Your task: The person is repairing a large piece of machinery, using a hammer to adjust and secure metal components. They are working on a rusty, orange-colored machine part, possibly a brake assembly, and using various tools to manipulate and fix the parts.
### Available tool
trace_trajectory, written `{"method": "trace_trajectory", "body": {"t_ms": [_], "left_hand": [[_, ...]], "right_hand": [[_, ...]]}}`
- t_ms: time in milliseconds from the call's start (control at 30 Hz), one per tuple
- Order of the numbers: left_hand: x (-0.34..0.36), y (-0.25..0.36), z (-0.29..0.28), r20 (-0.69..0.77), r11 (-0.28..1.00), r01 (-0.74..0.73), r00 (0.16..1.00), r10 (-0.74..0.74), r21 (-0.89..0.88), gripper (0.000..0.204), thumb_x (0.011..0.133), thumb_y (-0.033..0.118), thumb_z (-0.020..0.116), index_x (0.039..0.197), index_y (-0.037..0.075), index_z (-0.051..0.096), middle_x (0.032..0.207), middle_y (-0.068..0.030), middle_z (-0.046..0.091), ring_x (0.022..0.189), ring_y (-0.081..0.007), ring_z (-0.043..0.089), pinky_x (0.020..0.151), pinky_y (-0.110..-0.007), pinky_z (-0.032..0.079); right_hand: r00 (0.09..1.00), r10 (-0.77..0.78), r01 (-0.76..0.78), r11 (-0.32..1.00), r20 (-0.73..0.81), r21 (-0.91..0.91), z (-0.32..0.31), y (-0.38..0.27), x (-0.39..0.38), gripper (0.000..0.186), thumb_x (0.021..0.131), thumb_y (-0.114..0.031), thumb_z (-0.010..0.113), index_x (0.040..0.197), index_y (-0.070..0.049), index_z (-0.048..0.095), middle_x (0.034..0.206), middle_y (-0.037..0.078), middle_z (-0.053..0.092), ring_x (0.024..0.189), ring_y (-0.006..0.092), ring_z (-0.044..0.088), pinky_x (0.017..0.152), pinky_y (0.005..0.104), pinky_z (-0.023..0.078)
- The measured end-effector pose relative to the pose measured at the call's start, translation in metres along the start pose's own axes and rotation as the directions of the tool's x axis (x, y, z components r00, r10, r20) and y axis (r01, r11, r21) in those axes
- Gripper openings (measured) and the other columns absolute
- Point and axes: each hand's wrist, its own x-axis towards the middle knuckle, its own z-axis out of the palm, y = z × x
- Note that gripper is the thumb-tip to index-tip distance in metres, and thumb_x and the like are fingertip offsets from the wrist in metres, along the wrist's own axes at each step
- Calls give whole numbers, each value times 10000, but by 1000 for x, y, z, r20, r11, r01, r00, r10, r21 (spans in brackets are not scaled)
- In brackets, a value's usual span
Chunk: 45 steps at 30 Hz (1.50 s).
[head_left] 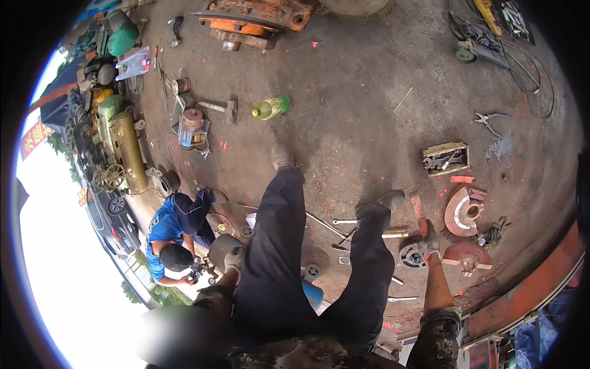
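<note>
My gloved left hand (234, 259) is at the right side of a grey cylinder (220, 248), beside my left leg; I cannot tell its grip. My gloved right hand (428, 249) is closed at the edge of a round metal part (411, 256) on the floor, right of my right leg. A reddish bar (418, 209) extends just beyond that hand. A half red disc (461, 212) and another red disc part (466, 252) lie to its right. Wrenches (345, 221), long bars (324, 226) and a blue cylinder (313, 294) lie around my legs.
A person in blue (163, 227) bends at my left beside machinery (129, 147). A toolbox (445, 158), pliers (488, 120), grinder (466, 55), green bottle (271, 107), hammer (230, 111) and large orange assembly (252, 21) are ahead. A rusty beam (516, 304) curves along the right.
</note>
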Motion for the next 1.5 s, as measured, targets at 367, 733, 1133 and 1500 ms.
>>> {"method": "trace_trajectory", "body": {"t_ms": [367, 733, 1133, 1500], "left_hand": [[10, 330, 29, 387, 592, -679, 453, 803, -433, 244, 1017, 160, 640, 1198, 8, 700, 1094, -196, 733, 1008, -320, 725, 901, -384, 565], [94, 348, 17, 487, 838, -366, 689, 537, -405, 385, 995, 280, 694, 1271, 13, 674, 1177, -206, 724, 1030, -299, 720, 887, -383, 562], [92, 350, -54, 465, 776, -269, 673, 575, -571, 379, 970, 329, 681, 1207, 33, 693, 1144, -232, 698, 1042, -386, 688, 919, -460, 544], [126, 383, -86, 259, 738, -471, 728, 635, -484, 382, 900, 209, 753, 1254, 78, 693, 1266, -216, 655, 1144, -424, 651, 981, -479, 543]], "right_hand": [[970, 75, 17, 928, 232, -371, 29, -225, 32, 433, 939, -219, 549, 1350, -82, 546, 1239, 293, 684, 1184, 471, 645, 950, 548, 525], [885, -135, 43, 977, 445, 211, 40, -464, 191, 765, 1016, -652, 554, 1505, -64, 561, 1209, 84, 686, 1063, 195, 628, 876, 319, 538], [873, -215, 413, 804, 437, -428, 56, -634, 245, 600, 875, -278, 791, 1408, -63, 619, 1290, 117, 710, 1135, 219, 675, 1010, 336, 524], [930, -331, 367, 829, 158, -421, 63, -607, 255, 391, 868, -245, 700, 1249, -157, 711, 1188, 160, 752, 1111, 375, 709, 930, 443, 566]]}}
